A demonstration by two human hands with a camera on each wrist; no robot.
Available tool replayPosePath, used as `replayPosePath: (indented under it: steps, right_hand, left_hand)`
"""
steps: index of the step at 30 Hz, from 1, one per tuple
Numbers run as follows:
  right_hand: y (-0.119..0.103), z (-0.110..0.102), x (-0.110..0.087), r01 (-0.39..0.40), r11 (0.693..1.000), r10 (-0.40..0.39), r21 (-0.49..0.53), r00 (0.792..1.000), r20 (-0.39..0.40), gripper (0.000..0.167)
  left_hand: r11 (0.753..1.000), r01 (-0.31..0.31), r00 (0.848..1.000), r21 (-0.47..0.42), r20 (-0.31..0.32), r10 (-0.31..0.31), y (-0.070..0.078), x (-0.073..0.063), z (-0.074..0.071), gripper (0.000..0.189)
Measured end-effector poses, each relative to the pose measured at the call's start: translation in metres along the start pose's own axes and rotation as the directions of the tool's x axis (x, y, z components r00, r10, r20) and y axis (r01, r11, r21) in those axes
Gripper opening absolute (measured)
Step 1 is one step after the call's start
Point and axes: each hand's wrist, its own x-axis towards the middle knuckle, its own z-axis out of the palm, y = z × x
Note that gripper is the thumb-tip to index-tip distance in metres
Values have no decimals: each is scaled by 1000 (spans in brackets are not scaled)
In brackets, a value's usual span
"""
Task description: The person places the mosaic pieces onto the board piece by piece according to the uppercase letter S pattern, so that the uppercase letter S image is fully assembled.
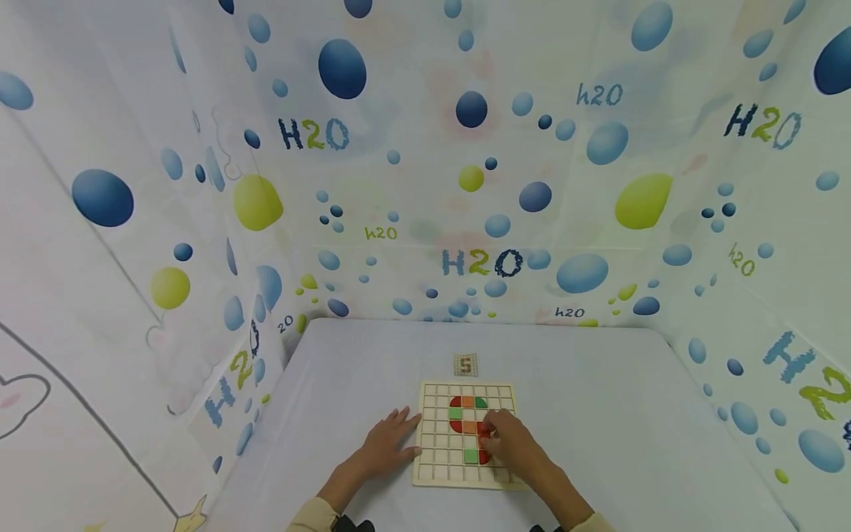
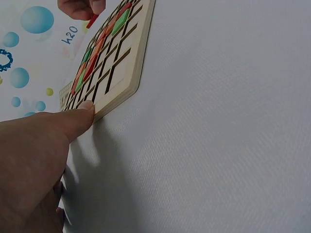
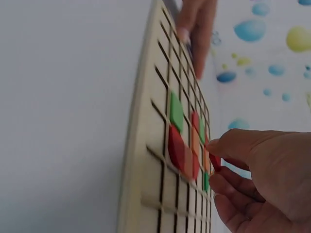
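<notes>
A wooden grid board (image 1: 439, 474) lies flat on the table, holding red, orange and green tiles in an S-like curve. One green square tile (image 1: 470, 456) sits near the lower middle, beside a red rounded tile (image 1: 484, 458). My right hand (image 1: 512, 442) is over the board's right half, pinching a red tile (image 3: 215, 161) between thumb and fingers; it shows as a red edge in the left wrist view. With fingers spread, my left hand (image 1: 388, 442) rests at the board's left edge, its thumb (image 2: 80, 119) against the rim.
Behind the board lies a small pattern card (image 1: 465, 364) with an S-like figure on a grid. A white cloth (image 1: 598, 399) covers the table. Printed curtains (image 1: 425, 177) with blue and green drops stand around the back and sides.
</notes>
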Motion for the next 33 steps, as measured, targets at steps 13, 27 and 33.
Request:
replayPosePath:
  steps: [13, 27, 33]
  right_hand:
    - [-24, 41, 5, 271, 922, -271, -277, 962, 38, 19]
    - [-20, 45, 3, 291, 911, -292, -291, 956, 40, 14]
    - [-19, 49, 2, 291, 901, -304, -323, 953, 10, 13]
  left_hand:
    - [1000, -22, 1000, 17, 4, 22, -4, 2, 2, 68]
    - [1000, -15, 1000, 10, -6, 15, -3, 0, 1, 68]
    - [1000, -26, 1000, 4, -11, 26, -4, 0, 1, 68]
